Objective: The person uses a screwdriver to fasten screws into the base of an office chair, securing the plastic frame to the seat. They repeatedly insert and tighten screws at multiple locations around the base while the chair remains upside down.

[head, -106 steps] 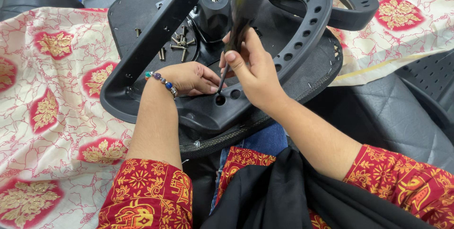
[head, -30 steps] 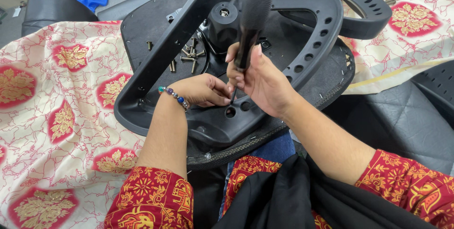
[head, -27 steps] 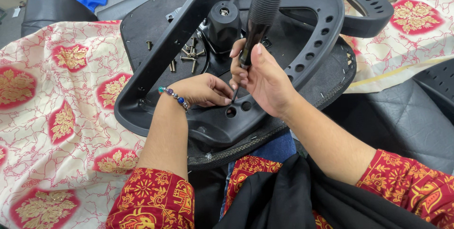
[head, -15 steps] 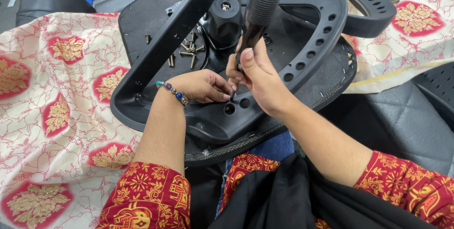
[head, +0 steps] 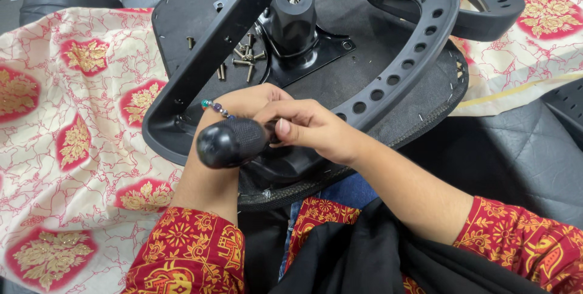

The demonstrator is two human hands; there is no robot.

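Black and rubbery, the screwdriver handle sits clamped in the right hand, tip hidden low at the near edge of the upturned chair seat. Behind it the left hand presses the armrest bracket; its grip I cannot tell. If the unseen tip slips, it may jab those fingers. Loose screws lying farther in could roll away.
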